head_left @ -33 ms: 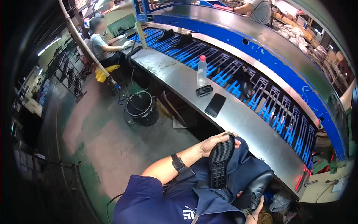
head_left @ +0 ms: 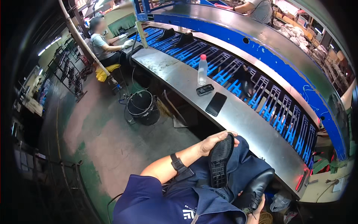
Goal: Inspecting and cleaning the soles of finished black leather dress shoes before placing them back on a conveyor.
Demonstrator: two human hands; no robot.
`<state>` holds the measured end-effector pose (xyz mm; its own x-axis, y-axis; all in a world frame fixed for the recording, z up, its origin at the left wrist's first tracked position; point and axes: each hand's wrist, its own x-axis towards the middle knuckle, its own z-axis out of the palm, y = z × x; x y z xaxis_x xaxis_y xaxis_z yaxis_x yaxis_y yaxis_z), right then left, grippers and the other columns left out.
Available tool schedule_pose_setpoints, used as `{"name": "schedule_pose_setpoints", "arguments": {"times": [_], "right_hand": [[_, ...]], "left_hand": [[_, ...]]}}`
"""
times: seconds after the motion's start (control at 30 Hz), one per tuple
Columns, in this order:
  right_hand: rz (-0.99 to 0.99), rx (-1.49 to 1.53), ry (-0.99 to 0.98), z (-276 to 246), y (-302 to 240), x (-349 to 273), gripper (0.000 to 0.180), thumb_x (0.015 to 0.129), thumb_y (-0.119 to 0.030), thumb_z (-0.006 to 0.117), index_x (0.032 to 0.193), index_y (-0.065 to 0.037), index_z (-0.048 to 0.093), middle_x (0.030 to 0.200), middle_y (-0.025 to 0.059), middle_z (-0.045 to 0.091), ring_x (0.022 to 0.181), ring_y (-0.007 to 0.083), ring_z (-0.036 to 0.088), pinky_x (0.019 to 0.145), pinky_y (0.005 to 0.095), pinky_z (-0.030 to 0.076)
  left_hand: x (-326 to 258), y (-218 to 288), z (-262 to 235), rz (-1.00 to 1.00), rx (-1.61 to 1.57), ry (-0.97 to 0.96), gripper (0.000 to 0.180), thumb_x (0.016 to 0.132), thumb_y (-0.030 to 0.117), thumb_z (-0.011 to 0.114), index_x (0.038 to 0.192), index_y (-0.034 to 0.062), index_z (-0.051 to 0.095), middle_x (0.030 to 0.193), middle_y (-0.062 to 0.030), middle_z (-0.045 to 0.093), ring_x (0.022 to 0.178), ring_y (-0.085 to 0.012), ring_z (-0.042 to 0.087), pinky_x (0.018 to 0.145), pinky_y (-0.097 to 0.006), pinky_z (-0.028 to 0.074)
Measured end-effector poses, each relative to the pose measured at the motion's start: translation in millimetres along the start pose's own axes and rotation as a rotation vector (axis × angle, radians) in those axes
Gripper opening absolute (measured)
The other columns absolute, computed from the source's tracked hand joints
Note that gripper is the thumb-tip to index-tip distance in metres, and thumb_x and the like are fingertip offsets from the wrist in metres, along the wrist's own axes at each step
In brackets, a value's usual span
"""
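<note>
My left hand (head_left: 212, 143) grips the toe end of a black rubber shoe sole (head_left: 219, 164), thumb on the ridged tread and fingertips showing at its far edge. The sole hangs over my lap with its tread in view. Lower right, my right hand (head_left: 260, 207) is closed round a black leather shoe (head_left: 256, 188) near its heel and laces. The shoe's smooth toe points up and away from me, resting close to my dark trousers. Sole and shoe are apart. Part of my right hand is hidden behind the shoe.
Alongside runs a metal ledge (head_left: 246, 127) with a phone (head_left: 216, 104), a small black case (head_left: 204, 89) and a red-capped bottle (head_left: 202, 71). Beyond it, a blue-slatted conveyor (head_left: 231, 87) carries dark shoes. A black bucket (head_left: 143, 114) stands on the floor. A co-worker (head_left: 100, 43) sits farther along.
</note>
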<state>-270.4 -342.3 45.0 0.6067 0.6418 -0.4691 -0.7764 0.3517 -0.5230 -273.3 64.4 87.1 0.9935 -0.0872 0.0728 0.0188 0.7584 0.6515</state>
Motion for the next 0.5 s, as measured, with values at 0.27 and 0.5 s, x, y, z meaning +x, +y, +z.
{"name": "schedule_pose_setpoints", "arguments": {"times": [0.27, 0.5], "right_hand": [[0.015, -0.104, 0.170, 159.4, -35.1, -3.5, 0.065, 0.099, -0.052, 0.048, 0.138, -0.001, 0.053, 0.129, 0.0149, 0.064, 0.115, 0.0258, 0.063, 0.102, 0.0380, 0.049], [-0.163, -0.602, -0.471, 123.5, -21.1, 13.8, 0.075, 0.097, -0.054, 0.048, 0.142, 0.006, 0.046, 0.132, 0.0153, 0.060, 0.119, 0.0206, 0.057, 0.105, 0.0344, 0.041]], "left_hand": [[7.3, 10.1, 59.4, -0.052, -0.225, -0.060, 0.083, 0.101, 0.066, 0.018, 0.144, -0.0017, 0.040, 0.127, -0.0286, 0.060, 0.120, -0.0444, 0.058, 0.098, -0.055, 0.052], [5.0, -10.4, 99.8, -0.005, 0.261, -0.178, 0.079, 0.102, 0.062, 0.019, 0.132, -0.0025, 0.053, 0.124, -0.0264, 0.062, 0.121, -0.0420, 0.059, 0.105, -0.054, 0.047]]}}
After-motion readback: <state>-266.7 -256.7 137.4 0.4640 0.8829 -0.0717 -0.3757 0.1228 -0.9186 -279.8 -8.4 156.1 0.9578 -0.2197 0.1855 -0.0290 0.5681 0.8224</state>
